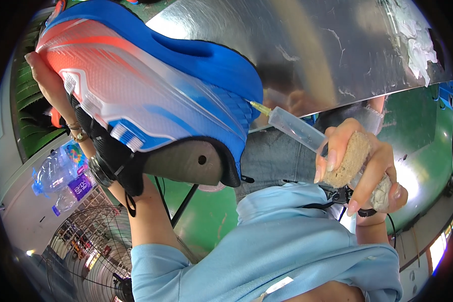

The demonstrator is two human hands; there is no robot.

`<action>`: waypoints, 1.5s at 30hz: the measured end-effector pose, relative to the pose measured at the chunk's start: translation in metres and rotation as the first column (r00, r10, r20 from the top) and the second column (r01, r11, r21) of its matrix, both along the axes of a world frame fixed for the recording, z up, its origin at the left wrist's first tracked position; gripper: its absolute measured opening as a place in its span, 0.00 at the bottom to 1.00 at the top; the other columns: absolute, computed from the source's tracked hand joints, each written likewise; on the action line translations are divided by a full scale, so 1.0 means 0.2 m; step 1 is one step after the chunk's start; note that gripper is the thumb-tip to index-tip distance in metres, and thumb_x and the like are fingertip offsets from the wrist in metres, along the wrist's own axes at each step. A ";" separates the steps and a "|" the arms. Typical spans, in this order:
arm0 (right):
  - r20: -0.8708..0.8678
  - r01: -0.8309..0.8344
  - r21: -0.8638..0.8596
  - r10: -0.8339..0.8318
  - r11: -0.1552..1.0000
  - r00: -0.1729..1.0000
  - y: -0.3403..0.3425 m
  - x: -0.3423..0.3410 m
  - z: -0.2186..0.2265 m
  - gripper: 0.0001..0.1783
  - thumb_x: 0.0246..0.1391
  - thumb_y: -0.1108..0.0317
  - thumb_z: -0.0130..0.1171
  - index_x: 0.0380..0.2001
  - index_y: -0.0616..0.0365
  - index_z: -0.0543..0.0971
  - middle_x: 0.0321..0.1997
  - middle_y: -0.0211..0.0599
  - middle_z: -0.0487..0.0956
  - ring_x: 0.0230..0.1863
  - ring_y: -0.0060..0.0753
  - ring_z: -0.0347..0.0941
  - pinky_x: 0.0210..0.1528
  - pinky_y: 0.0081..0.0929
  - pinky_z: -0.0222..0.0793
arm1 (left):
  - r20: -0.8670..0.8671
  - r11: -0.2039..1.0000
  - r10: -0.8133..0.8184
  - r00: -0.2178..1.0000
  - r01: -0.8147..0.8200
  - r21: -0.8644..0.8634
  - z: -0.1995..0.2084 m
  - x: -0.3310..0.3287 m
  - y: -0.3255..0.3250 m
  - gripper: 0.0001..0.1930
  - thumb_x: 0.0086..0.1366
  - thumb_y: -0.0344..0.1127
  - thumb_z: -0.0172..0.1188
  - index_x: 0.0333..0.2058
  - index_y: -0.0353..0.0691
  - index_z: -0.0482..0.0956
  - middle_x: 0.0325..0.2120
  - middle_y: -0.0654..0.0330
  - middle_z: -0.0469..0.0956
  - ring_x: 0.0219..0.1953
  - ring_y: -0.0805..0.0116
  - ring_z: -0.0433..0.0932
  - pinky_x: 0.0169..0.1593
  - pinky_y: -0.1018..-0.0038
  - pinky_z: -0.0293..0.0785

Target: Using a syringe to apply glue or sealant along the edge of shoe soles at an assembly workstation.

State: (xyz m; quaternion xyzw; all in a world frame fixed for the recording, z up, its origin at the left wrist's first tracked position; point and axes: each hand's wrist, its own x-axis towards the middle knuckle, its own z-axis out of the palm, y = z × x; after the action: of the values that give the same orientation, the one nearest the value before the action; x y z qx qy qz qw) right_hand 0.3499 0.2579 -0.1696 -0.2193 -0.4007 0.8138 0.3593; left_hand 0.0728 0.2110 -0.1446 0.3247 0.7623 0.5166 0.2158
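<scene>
A sneaker [146,90] in blue, white and orange-red, with a blue sole and black collar, sits on a grey shoe last [186,161]. It lies on its side, sole facing up and away. My left hand [50,83] is closed around its far-left end; most of the fingers are hidden behind it. In my right hand [380,151] is a clear plastic syringe [294,128] with a yellow-based needle, whose tip touches or almost touches the sneaker's blue edge. The same hand also grips a tan, rough block [350,161] and a crumpled whitish wad [382,194].
A shiny metal tabletop [297,50] spreads behind the sneaker, with crumpled white paper [415,40] at its far right. Clear plastic bottles [60,171] stand on the left, above a wire-caged fan [95,251]. The floor [211,216] is green.
</scene>
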 end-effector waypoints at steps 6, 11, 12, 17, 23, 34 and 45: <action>0.000 -0.055 0.058 0.055 0.997 0.999 0.00 -0.06 0.00 0.36 0.47 0.34 0.40 0.13 0.56 0.77 0.38 0.57 0.68 0.36 0.44 0.68 0.40 0.32 0.63 | 0.048 0.984 0.115 0.992 -0.108 -0.143 -0.02 -0.62 0.07 0.37 0.54 0.66 0.47 0.41 0.31 0.70 0.34 0.50 0.75 0.34 0.59 0.76 0.40 0.66 0.76; 0.093 -0.066 0.208 0.047 0.976 0.995 0.05 -0.13 0.01 0.35 0.53 0.39 0.37 0.16 0.61 0.74 0.44 0.58 0.67 0.39 0.41 0.67 0.43 0.30 0.60 | -0.568 0.960 -0.181 0.803 0.270 0.076 -0.19 -0.64 -0.08 0.16 0.63 0.45 0.49 0.38 0.36 0.75 0.24 0.63 0.75 0.26 0.73 0.74 0.33 0.82 0.72; 0.101 -0.060 0.212 0.039 0.975 0.994 0.05 -0.14 0.01 0.35 0.53 0.39 0.37 0.16 0.61 0.74 0.44 0.58 0.67 0.39 0.41 0.67 0.43 0.30 0.60 | -0.255 0.995 0.005 0.967 0.020 0.093 -0.24 -0.69 -0.15 0.15 0.62 0.44 0.50 0.36 0.37 0.75 0.24 0.63 0.74 0.26 0.75 0.74 0.31 0.82 0.70; 0.079 -0.033 0.221 0.016 0.975 0.997 0.03 -0.17 0.02 0.20 0.54 0.53 0.43 0.19 0.59 0.68 0.26 0.42 0.69 0.30 0.32 0.65 0.36 0.25 0.56 | 0.099 0.944 0.331 0.938 -0.328 -0.041 -0.10 -0.48 -0.54 0.13 0.62 0.43 0.51 0.31 0.37 0.74 0.25 0.65 0.74 0.25 0.79 0.73 0.25 0.84 0.67; 0.012 -0.093 0.210 0.093 0.973 0.996 -0.02 -0.16 -0.03 0.20 0.56 0.53 0.37 0.27 0.59 0.67 0.31 0.49 0.67 0.32 0.38 0.65 0.38 0.30 0.59 | 0.465 0.926 0.377 0.801 -0.326 -0.191 -0.09 -0.07 -0.86 0.14 0.64 0.41 0.47 0.37 0.35 0.72 0.31 0.60 0.76 0.30 0.76 0.76 0.31 0.82 0.75; -0.043 -0.166 0.157 0.175 0.974 0.984 -0.08 -0.13 -0.03 0.25 0.57 0.50 0.26 0.32 0.59 0.66 0.40 0.61 0.64 0.35 0.50 0.64 0.41 0.39 0.61 | 0.855 0.995 -0.096 0.510 0.055 0.079 -0.37 0.38 -0.85 0.34 0.42 0.37 0.70 0.46 0.29 0.64 0.39 0.55 0.74 0.39 0.68 0.75 0.44 0.71 0.71; -0.006 -0.163 -0.086 0.163 0.983 0.987 -0.15 -0.04 0.17 0.27 0.54 0.44 0.32 0.23 0.56 0.70 0.43 0.57 0.62 0.30 0.47 0.64 0.36 0.36 0.62 | 0.928 0.962 -0.273 0.255 0.041 0.272 -0.49 0.47 -0.79 0.41 0.39 0.37 0.70 0.52 0.30 0.60 0.45 0.54 0.70 0.47 0.63 0.71 0.50 0.68 0.67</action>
State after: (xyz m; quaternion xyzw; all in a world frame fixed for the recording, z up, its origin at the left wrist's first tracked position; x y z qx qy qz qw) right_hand 0.3424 0.2281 -0.1351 -0.2014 -0.3821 0.8568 0.2816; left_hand 0.1678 0.0533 -0.2424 0.0411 0.3872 0.6535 0.6491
